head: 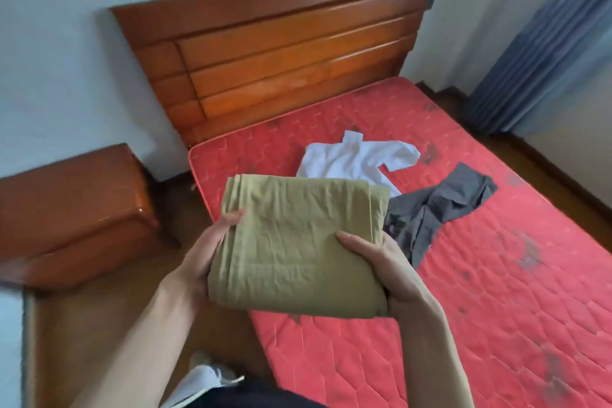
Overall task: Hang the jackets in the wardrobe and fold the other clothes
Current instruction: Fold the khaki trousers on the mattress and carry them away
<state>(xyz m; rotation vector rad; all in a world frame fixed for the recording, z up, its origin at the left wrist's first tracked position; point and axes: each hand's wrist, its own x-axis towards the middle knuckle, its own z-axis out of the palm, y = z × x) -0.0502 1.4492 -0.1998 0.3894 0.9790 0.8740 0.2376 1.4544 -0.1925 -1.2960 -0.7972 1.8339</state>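
Folded olive garment (298, 242) sits clear above the red mattress (496, 275), left hand (205, 252) and right hand (381, 262) gripping its side edges, thumbs on top, other fingers hidden beneath; best lowered level, keeping both edges pinched so layers stay stacked.

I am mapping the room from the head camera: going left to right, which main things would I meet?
Wooden nightstand → left hand → folded olive garment → right hand → grey garment on the red mattress → blue curtain.
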